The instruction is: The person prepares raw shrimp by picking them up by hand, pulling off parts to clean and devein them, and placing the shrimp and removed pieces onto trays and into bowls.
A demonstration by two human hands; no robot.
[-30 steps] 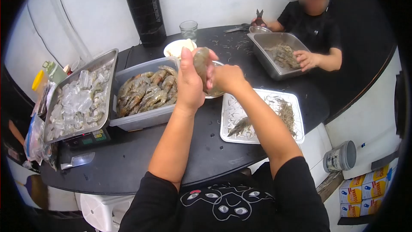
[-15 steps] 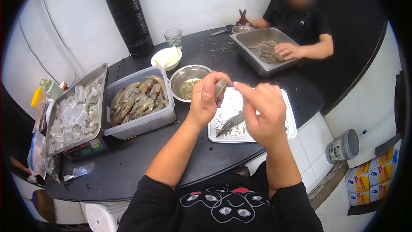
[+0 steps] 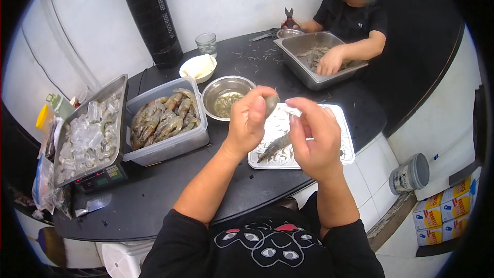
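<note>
Currently left hand (image 3: 248,121) pinching shrimp (image 3: 271,105) between thumb and fingers; right hand (image 3: 318,133) just beside shrimp, thumb and forefinger parted; white tray (image 3: 272,166) beneath both hands.

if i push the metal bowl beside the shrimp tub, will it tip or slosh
The metal bowl looks wide and low, so it probably won't tip easily. It seems to hold some liquid, so a quick shove might slosh it.
</note>
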